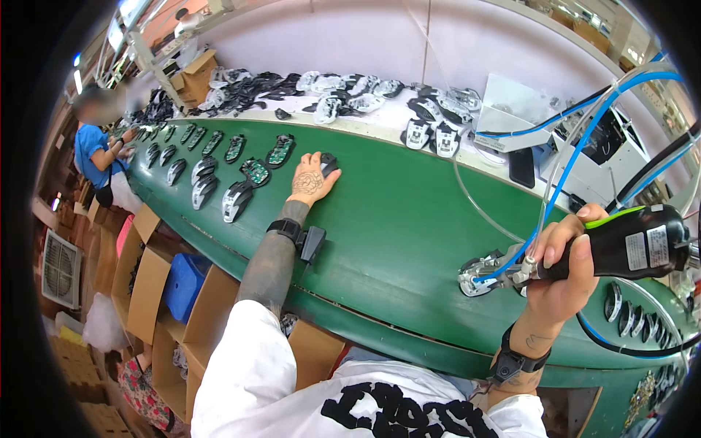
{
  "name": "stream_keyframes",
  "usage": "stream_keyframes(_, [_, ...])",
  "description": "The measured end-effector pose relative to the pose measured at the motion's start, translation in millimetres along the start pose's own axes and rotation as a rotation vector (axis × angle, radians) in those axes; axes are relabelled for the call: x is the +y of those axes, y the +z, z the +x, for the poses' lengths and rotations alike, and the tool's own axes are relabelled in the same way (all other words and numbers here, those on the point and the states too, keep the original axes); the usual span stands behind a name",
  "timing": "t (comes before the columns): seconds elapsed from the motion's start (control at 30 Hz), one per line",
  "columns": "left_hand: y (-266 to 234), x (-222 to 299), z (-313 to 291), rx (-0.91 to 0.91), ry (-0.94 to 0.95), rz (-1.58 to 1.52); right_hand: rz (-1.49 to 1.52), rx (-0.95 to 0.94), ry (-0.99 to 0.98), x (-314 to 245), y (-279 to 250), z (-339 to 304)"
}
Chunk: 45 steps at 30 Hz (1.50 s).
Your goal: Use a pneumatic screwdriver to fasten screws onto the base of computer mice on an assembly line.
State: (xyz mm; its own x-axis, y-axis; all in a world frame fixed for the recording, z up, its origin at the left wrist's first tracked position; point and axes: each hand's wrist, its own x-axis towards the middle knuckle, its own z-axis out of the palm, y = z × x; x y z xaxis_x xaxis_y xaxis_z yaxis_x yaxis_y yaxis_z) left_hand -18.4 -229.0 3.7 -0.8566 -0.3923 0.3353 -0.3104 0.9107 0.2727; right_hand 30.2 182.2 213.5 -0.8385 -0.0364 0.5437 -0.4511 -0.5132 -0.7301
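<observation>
My left hand [311, 179] reaches far across the green belt, its fingers and thumb around a dark computer mouse part [328, 163], which they partly hide. On the right, my right hand [566, 266] is wrapped round a black powered screwdriver [631, 244] with a bright green lever. Its metal front end points left, over a grey and white mouse shell [476, 279] lying on the belt. A blue air hose [558, 182] runs down to this front end. Just left of my left hand lie a mouse half with a green circuit board [280, 150] and another board [255, 172].
Rows of mouse halves [204, 191] line the green belt [380, 226] on the left; several more shells [626, 319] stand at the right. Loose shells [339, 102] cover the back ledge near a white machine [595, 164]. A co-worker in blue [93, 150] works at the far left, above cardboard boxes [150, 292].
</observation>
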Motion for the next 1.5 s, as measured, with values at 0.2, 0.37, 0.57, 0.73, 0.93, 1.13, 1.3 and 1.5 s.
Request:
stream_keyframes(0.2, [-48.5, -20.3, -17.1, 0.094, 0.079, -0.297, -0.024, -0.028, -0.047, -3.8, -8.1, -4.0])
stream_keyframes(0.37, [-110.4, -150.8, -65.0, -0.168, -0.394, -0.026, 0.020, 0.006, -0.022, -5.5, -7.1, -2.7])
stream_keyframes(0.57, [-109.1, -115.3, -15.2, 0.131, -0.662, 0.053, -0.014, 0.001, -0.042, -5.6, -4.5, -1.0])
stream_keyframes(0.73, [-69.7, -105.6, 25.2, -0.008, -0.812, 0.209, 0.000, 0.001, -0.021, -2.0, -7.2, -2.7])
stream_keyframes(0.93, [-83.4, -139.3, 10.4, -0.156, -0.499, 0.194, -0.019, 0.043, -0.044, -4.7, -2.6, -2.5])
stream_keyframes(1.13, [-112.9, -125.2, 8.2, -0.245, -0.569, 0.178, -0.046, 0.044, -0.022, 4.5, -3.2, 1.2])
stream_keyframes(1.3, [-83.7, -105.1, 6.9, -0.254, -0.765, 0.312, -0.011, -0.003, -0.015, 6.2, -0.8, -3.7])
stream_keyframes(1.5, [-83.6, -111.6, 4.1, -0.370, -0.437, 0.190, -0.058, 0.000, -0.049, 5.3, -7.6, -4.1])
